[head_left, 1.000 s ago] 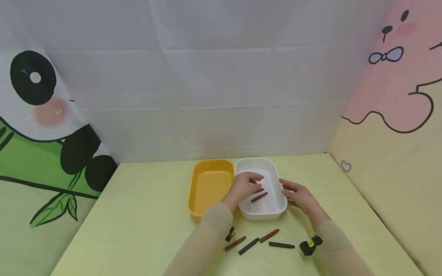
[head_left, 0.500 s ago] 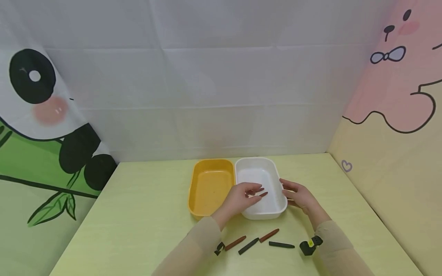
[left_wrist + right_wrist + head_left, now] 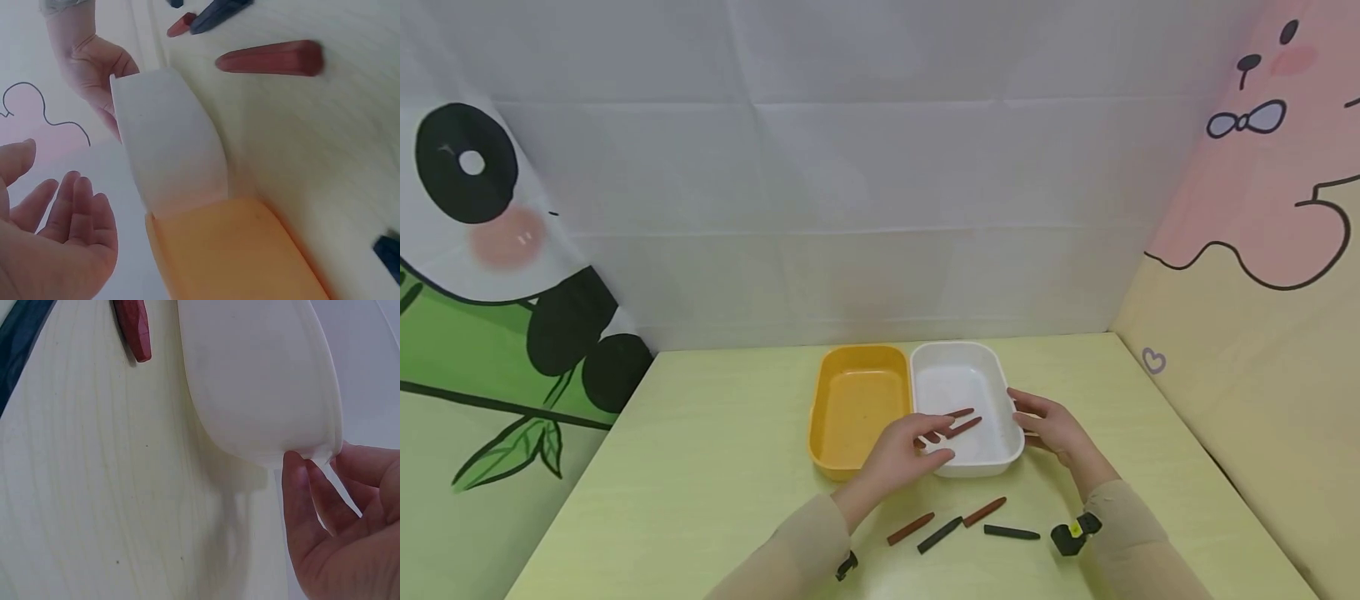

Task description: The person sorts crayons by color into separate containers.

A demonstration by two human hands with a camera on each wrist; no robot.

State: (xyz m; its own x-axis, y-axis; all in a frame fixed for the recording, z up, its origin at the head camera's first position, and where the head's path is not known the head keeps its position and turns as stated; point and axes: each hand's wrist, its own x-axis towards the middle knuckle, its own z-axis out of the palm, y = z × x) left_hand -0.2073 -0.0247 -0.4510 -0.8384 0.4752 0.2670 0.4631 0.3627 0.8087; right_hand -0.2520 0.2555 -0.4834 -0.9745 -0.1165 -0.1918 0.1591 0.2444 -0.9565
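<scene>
My left hand (image 3: 906, 454) hovers over the near left part of the white tray (image 3: 955, 375), its thumb and fingers apart around nothing. In the left wrist view, this hand (image 3: 56, 237) shows loosely bent fingers with no object in them. Two reddish-brown crayons (image 3: 966, 427) lie in the white tray, just beyond my left fingertips. My right hand (image 3: 1052, 429) rests its fingertips against the tray's right side; in the right wrist view, its fingers (image 3: 300, 500) touch the outer wall and rim from outside.
A yellow tray (image 3: 859, 400) stands directly left of the white one. In front of the trays, two reddish-brown crayons (image 3: 912, 529) and two dark crayons (image 3: 1012, 532) lie scattered on the pale table (image 3: 700, 467). A white cloth (image 3: 850, 208) hangs behind, with printed side panels.
My left hand has drawn back toward me and left from the middle of the white tray, its fingers spreading, uncovering the crayons inside. The right hand has stayed at the tray's side.
</scene>
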